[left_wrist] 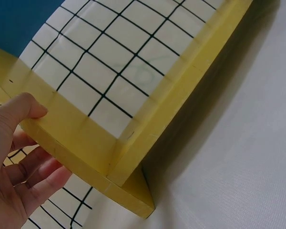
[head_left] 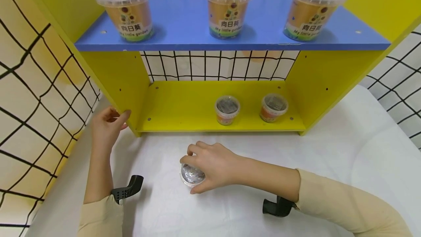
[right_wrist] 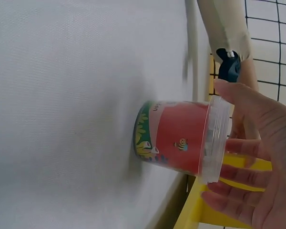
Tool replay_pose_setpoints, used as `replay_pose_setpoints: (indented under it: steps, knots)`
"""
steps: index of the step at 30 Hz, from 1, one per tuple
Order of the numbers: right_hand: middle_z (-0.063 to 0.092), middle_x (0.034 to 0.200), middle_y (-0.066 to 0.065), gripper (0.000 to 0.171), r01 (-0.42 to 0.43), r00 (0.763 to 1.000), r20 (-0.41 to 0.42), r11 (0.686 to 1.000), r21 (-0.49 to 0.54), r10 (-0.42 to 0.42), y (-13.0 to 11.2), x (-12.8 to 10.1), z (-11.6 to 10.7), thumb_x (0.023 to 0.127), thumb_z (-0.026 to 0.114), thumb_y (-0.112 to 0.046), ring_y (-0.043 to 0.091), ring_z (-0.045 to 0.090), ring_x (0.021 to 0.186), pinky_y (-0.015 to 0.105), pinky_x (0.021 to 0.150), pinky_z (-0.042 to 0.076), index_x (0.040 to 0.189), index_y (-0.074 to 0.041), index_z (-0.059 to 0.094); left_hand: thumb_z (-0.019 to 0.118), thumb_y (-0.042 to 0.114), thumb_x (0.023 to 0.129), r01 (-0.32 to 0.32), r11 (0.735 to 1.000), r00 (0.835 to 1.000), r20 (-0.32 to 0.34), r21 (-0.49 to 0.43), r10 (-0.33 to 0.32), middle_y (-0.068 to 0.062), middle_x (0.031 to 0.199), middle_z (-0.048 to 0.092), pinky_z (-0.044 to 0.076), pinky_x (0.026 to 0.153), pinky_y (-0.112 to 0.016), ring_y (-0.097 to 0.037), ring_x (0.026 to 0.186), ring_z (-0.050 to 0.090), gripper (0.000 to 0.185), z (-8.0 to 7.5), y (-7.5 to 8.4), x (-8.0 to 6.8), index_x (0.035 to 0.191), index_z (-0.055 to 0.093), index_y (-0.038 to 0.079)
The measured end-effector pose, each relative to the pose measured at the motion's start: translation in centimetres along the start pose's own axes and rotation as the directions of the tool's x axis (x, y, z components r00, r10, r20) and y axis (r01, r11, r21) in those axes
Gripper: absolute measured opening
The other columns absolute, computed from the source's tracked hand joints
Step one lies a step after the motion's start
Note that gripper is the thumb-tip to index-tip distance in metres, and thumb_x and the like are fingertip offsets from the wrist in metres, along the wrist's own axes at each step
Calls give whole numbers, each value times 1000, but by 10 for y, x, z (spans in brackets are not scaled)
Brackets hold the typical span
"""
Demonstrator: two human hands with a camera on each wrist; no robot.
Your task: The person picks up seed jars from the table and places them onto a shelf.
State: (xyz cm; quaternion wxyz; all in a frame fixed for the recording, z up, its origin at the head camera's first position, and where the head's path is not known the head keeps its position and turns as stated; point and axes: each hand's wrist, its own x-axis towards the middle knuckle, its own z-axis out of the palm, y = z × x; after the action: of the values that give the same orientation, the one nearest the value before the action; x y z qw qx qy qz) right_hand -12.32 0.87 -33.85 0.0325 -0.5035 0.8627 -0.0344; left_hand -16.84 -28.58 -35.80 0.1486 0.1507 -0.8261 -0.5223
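Note:
My right hand [head_left: 215, 164] reaches over a small clear plastic cup [head_left: 190, 175] on the white cloth in front of the shelf unit. Thumb and fingers span its lid rim from opposite sides. In the right wrist view the cup [right_wrist: 178, 136] has a red label with a bee and flowers. My left hand [head_left: 106, 127] grips the front edge of the unit's yellow left side panel [head_left: 123, 83], low down. In the left wrist view, the thumb lies on one face of that panel and the fingers lie behind the other.
Two small cups, one [head_left: 227, 109] near the middle and one [head_left: 273, 107] at right, stand on the yellow bottom board [head_left: 181, 107]. The blue shelf [head_left: 177, 28] bears three larger lidded cups with sunflower labels. Black wire grid [head_left: 36, 94] rises behind and at both sides.

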Motion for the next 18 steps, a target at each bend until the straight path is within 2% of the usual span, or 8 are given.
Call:
replay_pose_setpoints:
  steps: [12, 18]
  knots:
    - [52, 111, 0, 64, -57, 996, 66, 998, 9, 56, -5, 0, -1, 71, 72, -50, 14, 53, 95, 30, 68, 54, 124, -20, 52, 66, 28, 84, -34, 999, 999, -1, -26, 34, 9, 79, 55, 51, 61, -12, -6, 74, 55, 18, 1, -1, 1, 89, 60, 12]
    - [51, 108, 0, 61, -52, 996, 70, 997, 52, 48, -4, 2, 0, 72, 72, -45, 12, 54, 89, 25, 64, 52, 123, -19, 51, 66, 28, 84, -33, 999, 999, -5, -31, 33, 8, 79, 54, 51, 61, -12, -8, 74, 55, 17, 0, -1, 0, 89, 60, 13]
